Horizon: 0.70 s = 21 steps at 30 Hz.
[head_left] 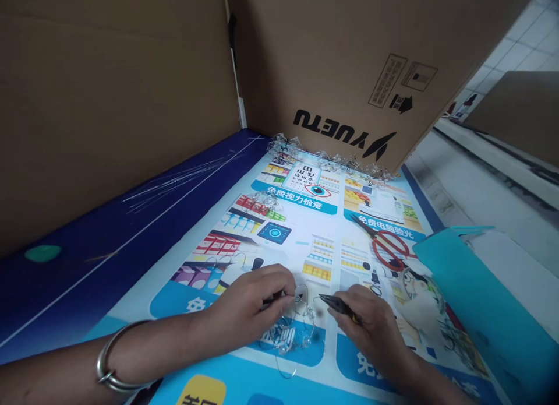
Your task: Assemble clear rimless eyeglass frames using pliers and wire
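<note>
My left hand (266, 297), with a metal bangle (107, 364) at the wrist, is closed in a pinch on a thin wire strand with clear beads (305, 326). The strand hangs in loose loops over the printed sheet (301, 259). A small dark thing shows between the fingers; I cannot make out what it is. My right hand (371, 320) is wrapped round black-nosed pliers (334, 302). Their tips point left toward the strand, a short gap from it, and a fine wire end shows beside them.
Red-handled scissors (388, 249) lie beyond my right hand. A teal box (480, 294) stands at the right, by a tangle of wire and clear plastic (425, 303). Cardboard walls (340, 61) rise behind, with beaded wire pieces (332, 160) along their foot. Straight wires (183, 180) lie left.
</note>
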Tool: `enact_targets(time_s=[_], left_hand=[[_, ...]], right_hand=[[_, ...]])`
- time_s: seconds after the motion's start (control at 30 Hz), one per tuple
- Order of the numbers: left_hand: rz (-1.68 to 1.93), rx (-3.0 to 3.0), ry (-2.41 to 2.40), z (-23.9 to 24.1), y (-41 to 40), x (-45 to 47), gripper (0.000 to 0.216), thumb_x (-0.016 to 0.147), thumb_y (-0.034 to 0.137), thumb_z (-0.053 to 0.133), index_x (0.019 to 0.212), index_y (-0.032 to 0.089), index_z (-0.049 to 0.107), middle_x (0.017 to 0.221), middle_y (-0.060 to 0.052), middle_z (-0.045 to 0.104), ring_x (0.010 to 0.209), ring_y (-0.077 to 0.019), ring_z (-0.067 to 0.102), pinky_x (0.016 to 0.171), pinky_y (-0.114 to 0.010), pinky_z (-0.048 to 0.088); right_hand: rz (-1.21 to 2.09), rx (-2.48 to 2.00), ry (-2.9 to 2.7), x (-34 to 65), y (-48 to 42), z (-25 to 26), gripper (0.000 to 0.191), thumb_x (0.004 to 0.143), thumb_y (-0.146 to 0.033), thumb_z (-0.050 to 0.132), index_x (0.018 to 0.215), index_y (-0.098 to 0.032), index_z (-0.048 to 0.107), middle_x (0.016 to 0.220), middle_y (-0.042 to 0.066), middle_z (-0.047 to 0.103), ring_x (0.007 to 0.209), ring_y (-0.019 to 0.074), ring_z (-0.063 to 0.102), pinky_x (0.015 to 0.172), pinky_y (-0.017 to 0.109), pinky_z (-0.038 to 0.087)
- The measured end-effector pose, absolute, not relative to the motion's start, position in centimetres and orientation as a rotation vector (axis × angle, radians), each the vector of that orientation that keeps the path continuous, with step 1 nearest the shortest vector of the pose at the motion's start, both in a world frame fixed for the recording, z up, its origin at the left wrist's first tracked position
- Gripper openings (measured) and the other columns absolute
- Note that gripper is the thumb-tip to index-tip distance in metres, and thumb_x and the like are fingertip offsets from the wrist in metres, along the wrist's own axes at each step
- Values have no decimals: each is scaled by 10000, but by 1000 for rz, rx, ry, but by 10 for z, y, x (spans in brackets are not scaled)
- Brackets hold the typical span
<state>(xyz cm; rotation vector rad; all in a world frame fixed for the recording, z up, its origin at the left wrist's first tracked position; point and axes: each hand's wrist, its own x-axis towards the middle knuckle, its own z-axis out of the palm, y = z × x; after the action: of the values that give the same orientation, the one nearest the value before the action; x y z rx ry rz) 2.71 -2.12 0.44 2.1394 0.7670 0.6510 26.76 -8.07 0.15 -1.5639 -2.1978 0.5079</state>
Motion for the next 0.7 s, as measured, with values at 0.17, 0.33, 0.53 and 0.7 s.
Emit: enact_targets(time_s=[0.17,0.33,0.53,0.7], left_hand=[[671,2143,779,8,-26,27,104,854,171,438,808,186,531,864,-40,575,795,-153,522,699,-271,420],[726,2149,775,10,-27,27,109,847,170,452,787,185,543,911,-48,574,875,-170,520,765,-304,426],[728,2121,772,9,-28,27,102,834,177,467,760,195,535,974,-48,576,936,-188,518,798,-330,435],[719,2076,726,8,-30,27,95,833,174,463,751,191,508,1007,-53,575,963,-187,518,813,-329,430]], right_hand=[[460,-1533,-2244,268,-83,1,107,818,-224,527,890,-193,599,750,33,569,711,153,504,607,247,350],[405,-1503,-2257,268,-84,0,123,838,-267,504,856,-195,603,726,35,564,684,147,501,583,240,342],[404,-1523,-2253,269,-86,-1,160,840,-306,502,862,-192,612,726,39,573,685,149,503,586,244,351],[348,-1517,-2242,269,-86,-3,200,847,-332,484,899,-191,618,751,52,590,710,157,513,606,252,366]])
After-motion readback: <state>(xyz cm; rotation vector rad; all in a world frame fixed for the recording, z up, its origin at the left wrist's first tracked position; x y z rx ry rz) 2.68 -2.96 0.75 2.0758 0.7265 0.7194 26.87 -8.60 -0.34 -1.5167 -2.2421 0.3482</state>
